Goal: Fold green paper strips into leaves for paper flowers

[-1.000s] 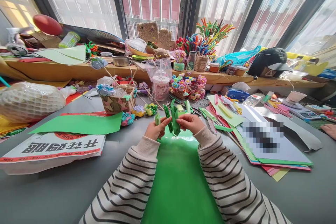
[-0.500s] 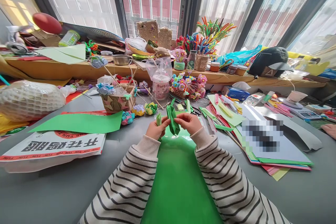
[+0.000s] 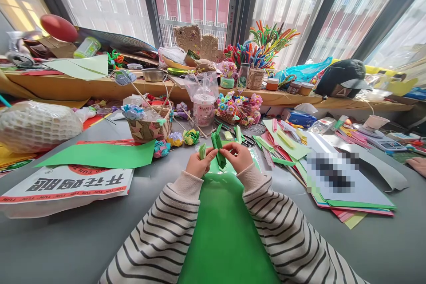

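Observation:
Between my two hands is a folded green paper piece (image 3: pixel 218 150), held upright with pleated layers. My left hand (image 3: pixel 199 163) pinches its left side with thumb and finger; a second, lighter green folded strip (image 3: pixel 203 151) sticks up from the same hand. My right hand (image 3: pixel 238 157) pinches the piece from the right, thumb and fingertips together on its edge. Both hands are over the far end of a shiny green mat (image 3: pixel 229 226). How the inner folds of the paper run is too small to tell.
Behind my hands stand a basket of paper flowers (image 3: pixel 149 128), a lidded cup (image 3: pixel 203 111) and crocheted flowers (image 3: pixel 238 106). Scissors (image 3: pixel 248 141) and a paper stack (image 3: pixel 353 177) lie to the right. A green sheet (image 3: pixel 100 154) covers part of a printed bag (image 3: pixel 73 186) at left. Another person's hand (image 3: pixel 417 162) shows far right.
My right hand has shifted slightly left, closer to my left hand. The folded green paper looks narrower, pressed more closed between my fingers.

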